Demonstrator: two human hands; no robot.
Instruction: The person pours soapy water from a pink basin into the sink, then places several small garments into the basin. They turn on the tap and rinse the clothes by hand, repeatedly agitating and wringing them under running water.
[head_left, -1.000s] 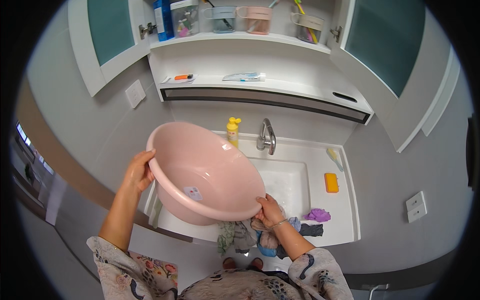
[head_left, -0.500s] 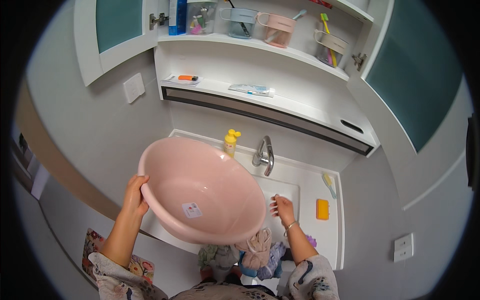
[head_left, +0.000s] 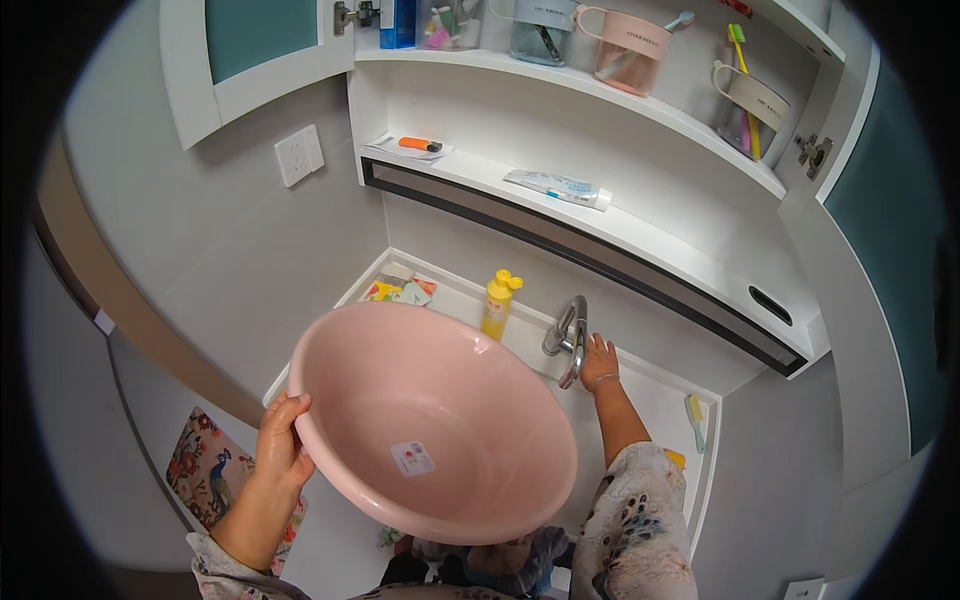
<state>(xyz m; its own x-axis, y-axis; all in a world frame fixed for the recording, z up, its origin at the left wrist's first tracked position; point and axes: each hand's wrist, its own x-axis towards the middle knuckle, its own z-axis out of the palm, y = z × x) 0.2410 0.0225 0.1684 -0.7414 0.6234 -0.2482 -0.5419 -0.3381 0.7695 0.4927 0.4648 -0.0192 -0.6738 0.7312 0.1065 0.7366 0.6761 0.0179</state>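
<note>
One pink basin [head_left: 450, 400], tilted, its left rim clasped by the left hand [head_left: 283, 440], the bowl spreading rightward from that hand above the white counter [head_left: 667, 400]; the right hand [head_left: 602, 362], apart from the basin, fingers extended and gripping nothing, just right of the chrome tap [head_left: 578, 340], contact unclear. On the counter: one yellow bottle [head_left: 497, 308] left of the tap, one brush [head_left: 696, 422] near the right edge. Above: lower shelf [head_left: 680, 240] with toothpaste tube [head_left: 558, 188] and orange lighter [head_left: 420, 144], three cups [head_left: 632, 55] higher up; grey wall [head_left: 250, 240], floral mat [head_left: 205, 470] at lower left
</note>
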